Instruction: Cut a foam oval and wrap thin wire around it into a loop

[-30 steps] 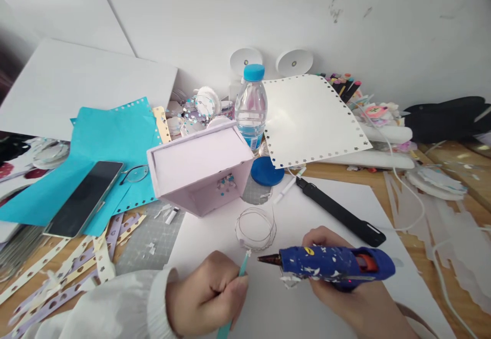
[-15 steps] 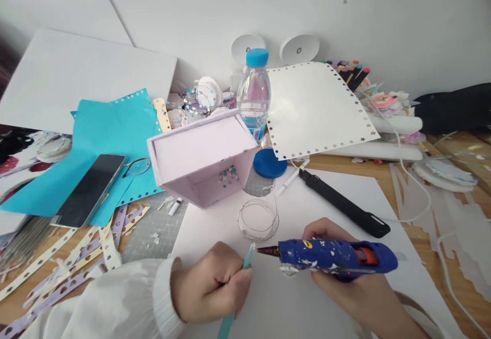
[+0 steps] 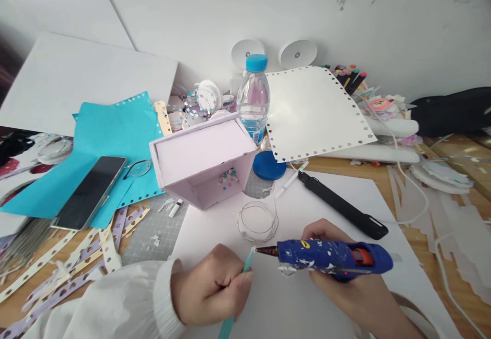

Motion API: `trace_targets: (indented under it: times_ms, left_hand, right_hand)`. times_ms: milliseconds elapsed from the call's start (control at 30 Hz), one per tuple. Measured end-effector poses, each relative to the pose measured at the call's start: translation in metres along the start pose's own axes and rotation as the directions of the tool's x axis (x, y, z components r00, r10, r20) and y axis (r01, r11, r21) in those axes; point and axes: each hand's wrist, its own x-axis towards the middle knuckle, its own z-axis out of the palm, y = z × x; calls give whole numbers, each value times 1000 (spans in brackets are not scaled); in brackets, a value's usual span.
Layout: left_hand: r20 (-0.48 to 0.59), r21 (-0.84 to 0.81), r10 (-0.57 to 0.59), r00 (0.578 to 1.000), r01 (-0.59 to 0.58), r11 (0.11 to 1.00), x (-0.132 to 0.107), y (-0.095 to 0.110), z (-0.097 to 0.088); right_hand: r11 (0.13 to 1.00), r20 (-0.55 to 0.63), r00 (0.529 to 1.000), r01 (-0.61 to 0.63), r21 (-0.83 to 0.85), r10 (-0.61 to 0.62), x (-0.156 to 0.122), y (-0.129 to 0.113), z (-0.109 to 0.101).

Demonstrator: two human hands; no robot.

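My left hand (image 3: 215, 288) is closed around teal tweezers (image 3: 227, 326), whose tip points up and away from me. A tiny whitish piece shows at that tip, too small to name. Wrapped around the handle of a blue hot glue gun (image 3: 318, 255) is my right hand (image 3: 341, 293). The gun's dark nozzle points left and reaches the tweezers' tip; whether they touch I cannot tell. Just beyond lies a loose coil of thin wire (image 3: 258, 221) on white paper (image 3: 291, 308). Behind it a pale lilac open box (image 3: 203, 155) holds small blue and white bits.
A water bottle (image 3: 253, 98) and a blue round lid (image 3: 269, 165) are behind the box. A black elongated device (image 3: 341, 203) lies to the right. At left are a phone (image 3: 89, 191), teal sheets (image 3: 118, 124) and punched paper strips (image 3: 72, 272). A white cable (image 3: 424, 196) crosses the right side.
The glue gun has shifted slightly left, bringing its nozzle closer to the tweezers' tip. My left hand stays almost still, and the view has tilted a little.
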Motion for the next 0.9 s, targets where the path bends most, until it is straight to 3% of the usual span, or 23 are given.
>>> trace_targets:
  times_ms: [900]
  left_hand:
    - [30,4,-9,1000,9,1000,1,2,-1]
  right_hand:
    - [999,-16,1000,6,-36,-6,0,1,1]
